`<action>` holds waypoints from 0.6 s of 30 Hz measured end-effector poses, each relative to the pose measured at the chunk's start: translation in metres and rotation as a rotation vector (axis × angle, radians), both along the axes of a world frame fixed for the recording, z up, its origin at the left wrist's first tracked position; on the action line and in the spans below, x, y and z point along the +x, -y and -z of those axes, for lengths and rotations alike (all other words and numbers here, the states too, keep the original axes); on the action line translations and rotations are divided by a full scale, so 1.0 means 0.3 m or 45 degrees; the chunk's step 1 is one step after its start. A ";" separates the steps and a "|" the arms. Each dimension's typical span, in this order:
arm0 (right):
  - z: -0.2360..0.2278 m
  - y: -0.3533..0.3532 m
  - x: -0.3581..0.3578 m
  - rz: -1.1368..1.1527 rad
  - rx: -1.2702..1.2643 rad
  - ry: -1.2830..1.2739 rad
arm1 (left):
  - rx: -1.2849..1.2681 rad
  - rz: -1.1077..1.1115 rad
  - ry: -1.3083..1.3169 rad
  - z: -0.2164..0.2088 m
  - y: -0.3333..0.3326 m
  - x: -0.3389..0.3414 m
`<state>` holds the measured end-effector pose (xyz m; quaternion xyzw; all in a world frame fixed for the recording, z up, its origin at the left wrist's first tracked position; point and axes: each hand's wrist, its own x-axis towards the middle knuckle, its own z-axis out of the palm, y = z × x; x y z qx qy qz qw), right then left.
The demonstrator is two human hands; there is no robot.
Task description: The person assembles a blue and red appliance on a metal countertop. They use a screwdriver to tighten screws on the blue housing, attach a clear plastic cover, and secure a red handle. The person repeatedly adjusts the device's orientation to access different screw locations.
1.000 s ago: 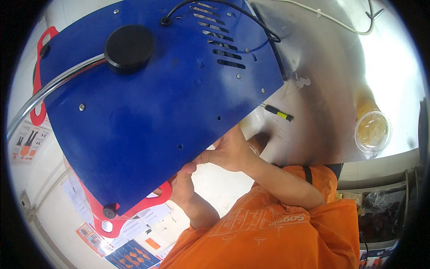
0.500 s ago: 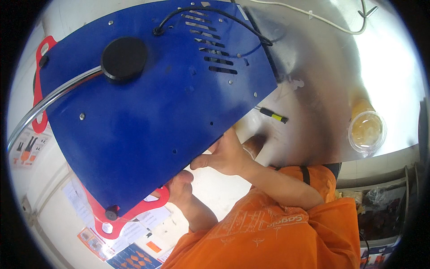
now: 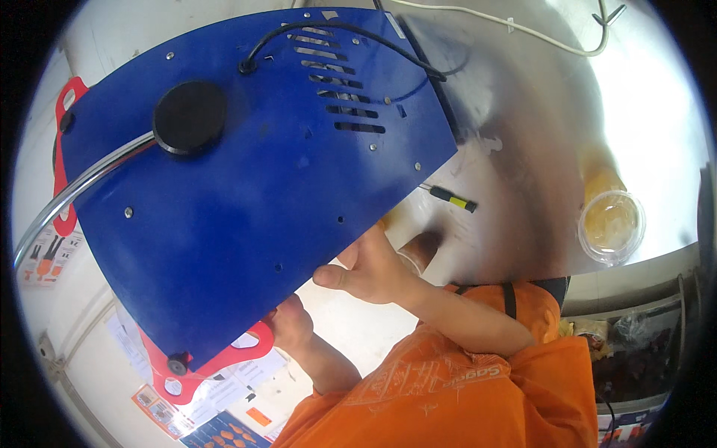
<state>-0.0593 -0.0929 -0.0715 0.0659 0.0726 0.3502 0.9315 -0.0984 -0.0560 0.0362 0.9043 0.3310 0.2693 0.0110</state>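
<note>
A large blue metal housing point(image 3: 246, 201) fills the left and middle, with vent slots, screws and a round black knob-like piece point(image 3: 190, 117) joined to a chrome tube point(image 3: 97, 178). My left hand point(image 3: 293, 322) is at its lower edge beside a red handle-shaped bracket point(image 3: 258, 340); its fingers are curled, and what they hold is hidden. My right hand point(image 3: 373, 269) reaches under the same edge further right. Its thumb stands apart below the edge, while the other fingers are mostly hidden behind the panel. A screwdriver point(image 3: 453, 199) with a black and yellow handle lies just past that hand.
A shiny metal worktop point(image 3: 515, 172) extends right, bearing a clear plastic cup point(image 3: 612, 226) with yellowish contents. A brown cylindrical thing point(image 3: 422, 250) is beside my right hand. A black cable point(image 3: 351, 28) crosses the housing, and a white cable point(image 3: 538, 39) runs behind. Printed sheets point(image 3: 239, 373) show lower left.
The housing appears shifted slightly left and down in view. My left hand has slid a little left along the edge, and my right thumb now shows further clear of the panel.
</note>
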 end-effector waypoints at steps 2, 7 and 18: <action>-0.004 0.002 0.006 -0.026 -0.017 -0.006 | 0.033 -0.019 -0.037 -0.002 -0.001 0.005; 0.007 0.009 0.035 -0.106 -0.081 0.031 | -0.023 0.105 0.026 0.019 -0.001 0.006; 0.033 0.010 0.032 -0.255 -0.059 0.179 | 0.105 0.101 -0.160 0.012 -0.044 -0.086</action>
